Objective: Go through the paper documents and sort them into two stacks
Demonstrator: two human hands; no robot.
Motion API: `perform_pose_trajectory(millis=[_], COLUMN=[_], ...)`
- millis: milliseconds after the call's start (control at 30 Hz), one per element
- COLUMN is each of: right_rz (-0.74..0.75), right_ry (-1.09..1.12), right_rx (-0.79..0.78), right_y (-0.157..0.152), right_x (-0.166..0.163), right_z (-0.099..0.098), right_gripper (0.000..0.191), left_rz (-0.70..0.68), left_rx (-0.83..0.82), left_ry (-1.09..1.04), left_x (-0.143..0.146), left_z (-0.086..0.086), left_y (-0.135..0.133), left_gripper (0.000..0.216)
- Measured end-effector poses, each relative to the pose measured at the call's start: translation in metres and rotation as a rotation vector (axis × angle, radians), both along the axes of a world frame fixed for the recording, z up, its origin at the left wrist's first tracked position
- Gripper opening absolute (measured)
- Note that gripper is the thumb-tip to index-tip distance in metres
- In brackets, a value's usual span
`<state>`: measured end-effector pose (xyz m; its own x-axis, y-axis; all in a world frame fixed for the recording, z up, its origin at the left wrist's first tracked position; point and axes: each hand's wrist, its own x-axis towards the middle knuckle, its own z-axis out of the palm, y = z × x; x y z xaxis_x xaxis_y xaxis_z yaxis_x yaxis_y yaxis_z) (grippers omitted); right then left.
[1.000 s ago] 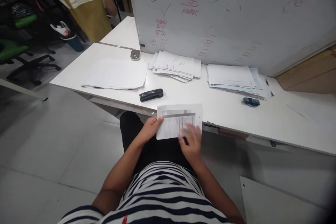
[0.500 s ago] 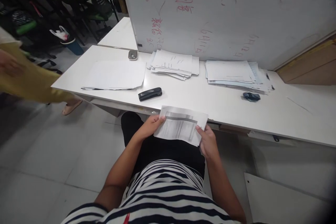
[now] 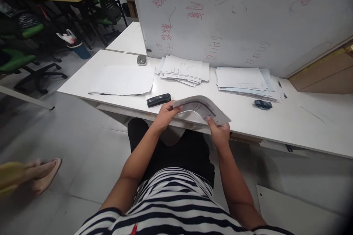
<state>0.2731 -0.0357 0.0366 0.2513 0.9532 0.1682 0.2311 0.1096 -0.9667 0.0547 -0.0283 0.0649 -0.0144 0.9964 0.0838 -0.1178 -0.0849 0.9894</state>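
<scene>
Both my hands hold a folded printed sheet of paper over the front edge of the white table. My left hand pinches its left end, fingers closed on it. My right hand grips its right end from below. The sheet bows upward between them. A black stapler lies on the table just left of my left hand.
Three paper stacks lie on the table: a flat one at left, a middle pile, a right pile. A dark clip lies near the right pile. A whiteboard stands behind. Another person's foot is at lower left.
I have raised the paper from my lap to the table edge and it now bends upward. The other person has walked past to the lower left; only a foot remains in view.
</scene>
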Motion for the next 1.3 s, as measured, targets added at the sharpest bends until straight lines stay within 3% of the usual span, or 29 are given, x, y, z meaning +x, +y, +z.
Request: perform_pose_trajectory(millis=[167, 300, 500, 767, 967, 1033, 1133, 1300], right_rz=[-0.063, -0.094, -0.120, -0.067, -0.061, 0.055, 0.198, 0.178], right_ry=[-0.027, -0.033, -0.121, -0.128, -0.210, -0.146, 0.113, 0.416], right_rx=[0.038, -0.034, 0.021, -0.021, -0.056, -0.151, -0.321, -0.428], right_y=[0.000, -0.002, -0.003, -0.007, -0.019, -0.023, -0.024, -0.029], right_x=[-0.009, -0.009, -0.002, -0.005, 0.009, 0.020, 0.033, 0.038], right_z=[-0.010, -0.012, -0.018, -0.029, -0.019, -0.015, -0.016, -0.033], right_gripper=[0.038, 0.041, 0.037, 0.037, 0.034, 0.033, 0.031, 0.034], left_rz=[0.012, 0.067, 0.083, 0.119, 0.092, 0.102, 0.227, 0.244], left_rx=[0.078, 0.057, 0.077, 0.010, -0.082, -0.061, -0.052, -0.141], left_ry=[0.160, 0.330, 0.487, 0.416, 0.053, 0.038, 0.135, 0.220], left_x=[0.004, 0.002, -0.001, 0.001, 0.003, 0.001, -0.007, -0.017], left_z=[-0.006, -0.009, -0.013, -0.020, -0.017, -0.014, -0.012, -0.021], left_y=[-0.002, -0.007, -0.015, -0.014, -0.021, -0.022, -0.022, -0.023], left_gripper=[0.028, 0.027, 0.027, 0.027, 0.032, 0.033, 0.033, 0.037])
